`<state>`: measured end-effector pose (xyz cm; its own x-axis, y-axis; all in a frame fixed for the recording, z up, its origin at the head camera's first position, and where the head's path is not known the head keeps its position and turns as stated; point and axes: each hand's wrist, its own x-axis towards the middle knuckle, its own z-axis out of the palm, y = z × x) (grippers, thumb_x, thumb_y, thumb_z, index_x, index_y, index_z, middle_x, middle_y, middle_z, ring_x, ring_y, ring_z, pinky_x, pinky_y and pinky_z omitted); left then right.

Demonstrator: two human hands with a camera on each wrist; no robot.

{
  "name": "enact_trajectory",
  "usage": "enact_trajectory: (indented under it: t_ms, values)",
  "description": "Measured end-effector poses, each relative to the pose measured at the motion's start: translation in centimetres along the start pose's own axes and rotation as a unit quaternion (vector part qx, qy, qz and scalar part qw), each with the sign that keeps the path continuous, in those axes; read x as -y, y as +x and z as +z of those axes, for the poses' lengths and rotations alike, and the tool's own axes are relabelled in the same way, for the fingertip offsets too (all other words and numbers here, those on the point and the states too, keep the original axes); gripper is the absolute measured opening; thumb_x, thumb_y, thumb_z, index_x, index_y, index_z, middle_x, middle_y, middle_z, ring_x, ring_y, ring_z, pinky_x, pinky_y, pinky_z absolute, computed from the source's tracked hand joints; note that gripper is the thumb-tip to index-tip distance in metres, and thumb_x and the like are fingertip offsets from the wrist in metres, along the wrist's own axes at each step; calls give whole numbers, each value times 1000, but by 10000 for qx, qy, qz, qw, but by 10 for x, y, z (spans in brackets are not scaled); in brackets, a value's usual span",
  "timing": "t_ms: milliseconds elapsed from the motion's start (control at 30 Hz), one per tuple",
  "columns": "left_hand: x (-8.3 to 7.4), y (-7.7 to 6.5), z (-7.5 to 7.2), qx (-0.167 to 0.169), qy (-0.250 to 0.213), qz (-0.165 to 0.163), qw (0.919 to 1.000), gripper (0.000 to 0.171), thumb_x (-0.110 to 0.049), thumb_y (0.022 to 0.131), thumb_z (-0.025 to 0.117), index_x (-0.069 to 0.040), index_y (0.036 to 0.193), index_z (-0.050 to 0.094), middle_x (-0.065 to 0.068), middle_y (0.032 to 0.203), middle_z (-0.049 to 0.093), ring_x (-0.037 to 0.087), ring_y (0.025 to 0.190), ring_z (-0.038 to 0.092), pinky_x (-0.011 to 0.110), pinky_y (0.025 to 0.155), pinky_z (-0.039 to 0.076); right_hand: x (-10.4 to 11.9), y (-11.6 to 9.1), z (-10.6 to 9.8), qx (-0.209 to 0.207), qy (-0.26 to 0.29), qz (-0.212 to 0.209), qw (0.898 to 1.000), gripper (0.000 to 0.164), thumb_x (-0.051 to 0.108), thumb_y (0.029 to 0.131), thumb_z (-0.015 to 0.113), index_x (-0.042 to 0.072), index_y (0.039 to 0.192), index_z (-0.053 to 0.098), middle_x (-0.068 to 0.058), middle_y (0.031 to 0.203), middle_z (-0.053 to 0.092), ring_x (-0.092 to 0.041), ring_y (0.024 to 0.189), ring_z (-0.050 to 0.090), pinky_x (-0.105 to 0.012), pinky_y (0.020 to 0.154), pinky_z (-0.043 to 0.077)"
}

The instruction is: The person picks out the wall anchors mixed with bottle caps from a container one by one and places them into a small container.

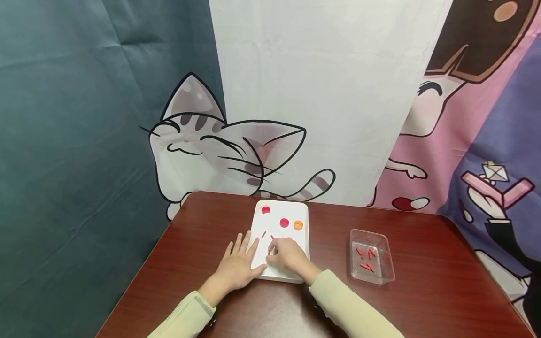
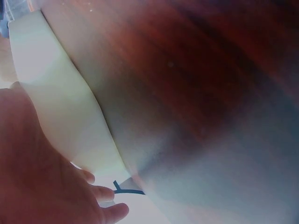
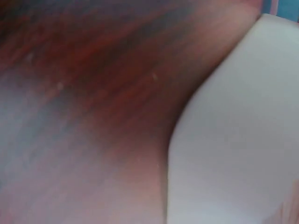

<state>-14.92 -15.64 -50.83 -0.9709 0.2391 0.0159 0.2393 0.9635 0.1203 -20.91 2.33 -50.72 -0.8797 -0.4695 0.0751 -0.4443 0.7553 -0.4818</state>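
Note:
On a white tray (image 1: pixel 279 277) lie two small red sticks, one a thin red stick (image 1: pixel 264 234) and the other a red stick (image 1: pixel 272 237) just beyond my right fingers. My right hand (image 1: pixel 287 256) is over the tray's near half, pinching another small red stick (image 1: pixel 269 251) between thumb and fingertips. Fingers spread, my left hand (image 1: pixel 236 265) rests at the tray's left edge, its thumb reaching over the near rim. The left wrist view shows part of this left hand (image 2: pixel 42 172) by the tray's edge. In the right wrist view, hardly any of the hand shows.
At the tray's far end sit a red round piece (image 1: pixel 265 210), a second red round piece (image 1: pixel 284 223) and an orange round piece (image 1: pixel 297 225). Right of the tray, a clear plastic box (image 1: pixel 357 277) holds several red sticks (image 1: pixel 366 267). Everything stands on a brown table (image 1: pixel 325 310) before a printed curtain.

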Motion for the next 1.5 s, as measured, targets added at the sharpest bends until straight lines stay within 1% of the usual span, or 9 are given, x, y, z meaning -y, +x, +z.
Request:
enact_trajectory:
  t_ms: [233,367,533,700,900,1167,1400,1500]
  values:
    - [1,-1,1,-19,-39,-10,10000,83,-71,86,35,-19,149,25,12,156,11,36,142,11,56,109,18,1,-3,-13,-102,41,-357,9993,14,27,73,74,16,80,67,13,56,52,-4,53,46,-21,51,37]
    - [1,-1,1,4,-9,-25,10000,83,-72,86,33,-19,149,24,12,156,10,36,142,10,55,109,17,-1,-6,-19,-191,56,-430,9989,14,27,73,73,16,80,67,14,54,50,-2,51,44,-20,49,36]
    - [1,-1,1,5,-43,-16,10000,83,-70,86,35,-18,149,23,12,156,10,36,142,10,56,109,17,-7,-9,-25,-325,165,-359,9987,14,27,74,73,16,82,67,13,55,50,-1,51,43,-19,48,36]
    - [1,-1,0,-12,-28,-7,10000,83,-70,86,36,-18,149,24,13,156,11,37,142,11,56,109,17,-13,-12,-31,-432,385,-253,9980,15,26,75,74,16,85,68,12,57,51,-2,51,44,-19,48,37]
    - [1,0,0,90,-30,-60,9999,84,-72,85,34,-19,150,23,11,157,8,36,142,9,55,110,16,-18,-17,-40,-446,534,-96,9975,15,27,76,74,17,86,67,11,58,51,-3,52,45,-20,48,37]
    - [1,1,3,21,-173,-61,9998,82,-68,86,40,-18,149,25,12,157,9,36,142,9,56,109,15,-24,-24,-47,-495,723,40,9961,16,27,76,74,18,87,68,11,58,52,-4,52,46,-20,47,39]
    - [1,0,4,14,-109,18,9999,83,-70,86,36,-18,149,24,13,156,10,37,142,10,56,109,17,-32,-33,-52,-819,759,110,9937,16,26,73,77,20,85,69,13,58,51,-4,52,45,-20,48,39]
    - [2,0,4,9,-49,-8,10000,84,-71,86,35,-18,149,23,12,156,10,36,142,10,55,110,17,-34,-35,-55,-882,847,134,9924,15,25,73,77,20,85,69,13,58,51,-4,53,46,-20,48,39]
